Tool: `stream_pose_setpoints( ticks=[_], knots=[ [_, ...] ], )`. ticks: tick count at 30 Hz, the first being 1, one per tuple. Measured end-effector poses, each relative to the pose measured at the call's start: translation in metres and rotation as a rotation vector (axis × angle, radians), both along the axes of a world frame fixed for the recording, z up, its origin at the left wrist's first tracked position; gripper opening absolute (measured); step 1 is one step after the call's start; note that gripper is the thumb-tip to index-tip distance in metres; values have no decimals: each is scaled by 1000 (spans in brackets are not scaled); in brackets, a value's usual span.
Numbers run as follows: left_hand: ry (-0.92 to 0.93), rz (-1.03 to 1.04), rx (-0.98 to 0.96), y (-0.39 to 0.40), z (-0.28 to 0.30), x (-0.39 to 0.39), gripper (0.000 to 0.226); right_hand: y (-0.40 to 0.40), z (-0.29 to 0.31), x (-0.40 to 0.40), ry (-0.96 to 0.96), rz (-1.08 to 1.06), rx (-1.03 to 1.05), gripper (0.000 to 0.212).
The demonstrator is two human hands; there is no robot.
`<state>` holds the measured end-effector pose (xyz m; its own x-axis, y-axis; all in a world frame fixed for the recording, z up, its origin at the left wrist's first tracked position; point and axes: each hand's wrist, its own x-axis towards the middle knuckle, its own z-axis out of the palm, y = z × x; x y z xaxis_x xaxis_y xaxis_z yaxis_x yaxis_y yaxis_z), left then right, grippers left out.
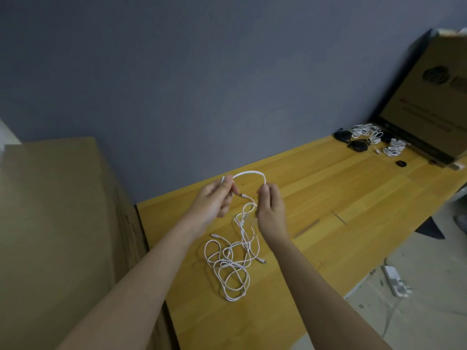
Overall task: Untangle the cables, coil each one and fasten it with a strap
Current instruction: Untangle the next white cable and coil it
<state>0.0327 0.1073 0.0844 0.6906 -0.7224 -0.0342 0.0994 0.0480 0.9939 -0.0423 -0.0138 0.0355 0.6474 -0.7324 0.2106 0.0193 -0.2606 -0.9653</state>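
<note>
A person's two bare hands work above a yellow wooden bench (pixel 328 198) set against a grey-blue wall (pixel 202 72). The left hand (pixel 214 200) pinches one end of a white cable (pixel 249 173) between thumb and curled fingers (pixel 228 183), a plug tip showing just above them. The right hand (pixel 271 210) holds the same cable a little further along, its fingers curled round the strand, so that a short arch of cable stands between the two hands. Below them more white strands hang down and join a loose tangle of white cables (pixel 228 269) lying on the bench, with two plug ends sticking out of the heap. At the far right end of the bench lie several coiled white cables (pixel 374 136) and coiled black cables (pixel 357 145), beside a small black round item (pixel 401 163), too small to identify. A large cardboard box (pixel 434 102) stands behind them, and another cardboard box (pixel 58 223) rises at the left edge of the bench.
</note>
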Motion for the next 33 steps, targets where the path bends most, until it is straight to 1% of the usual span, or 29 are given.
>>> stream_pose_setpoints(
  ticks=[1,2,5,6,7,9,11,12,15,17,18,19,21,23,25,27,30,32,33],
  knots=[
    [39,-45,-27,1,1,0,40,-3,8,2,-3,-1,-71,22],
    [84,-87,-61,1,2,0,41,-7,10,4,40,21,-170,19],
    [181,-147,-178,1,5,1,38,-11,-5,6,311,214,-561,21],
    [177,-137,-196,0,4,1,36,-8,-16,6,372,294,-639,23],
    [161,-112,-195,-1,3,0,33,-1,-24,4,387,353,-663,25],
    [113,-19,-144,-5,2,-1,28,13,-37,-3,383,397,-628,32],
    [81,72,-115,-8,0,-2,25,22,-46,-14,393,412,-531,41],
    [74,88,-120,-9,-2,-2,24,23,-52,-20,396,426,-478,40],
    [19,68,-150,-13,-9,-5,17,24,-55,-33,366,421,-261,23],
    [-57,92,-133,-16,-12,-5,16,29,-52,-38,327,411,-140,24],
    [-112,109,-107,-18,-14,-5,17,32,-50,-40,307,410,-144,24],
    [-185,120,-76,-19,-16,-4,19,34,-49,-42,288,403,-200,23],
    [-401,116,50,-16,-24,-5,18,34,-48,-46,252,400,-414,25],
    [-610,51,230,-8,-28,-6,11,30,-43,-49,239,371,-607,28],
    [-720,-31,366,-3,-26,-9,13,24,-32,-52,214,330,-674,27],
    [-788,-114,503,-1,-20,-13,20,16,-18,-56,218,299,-664,25],
    [-830,-195,680,-2,-12,-17,28,-5,-5,-58,292,249,-568,18],
    [-800,-231,705,-1,-7,-19,25,-22,-2,-62,352,242,-439,15],
    [-791,-244,705,-2,-5,-20,28,-29,-1,-64,366,253,-384,13]
  ],
)
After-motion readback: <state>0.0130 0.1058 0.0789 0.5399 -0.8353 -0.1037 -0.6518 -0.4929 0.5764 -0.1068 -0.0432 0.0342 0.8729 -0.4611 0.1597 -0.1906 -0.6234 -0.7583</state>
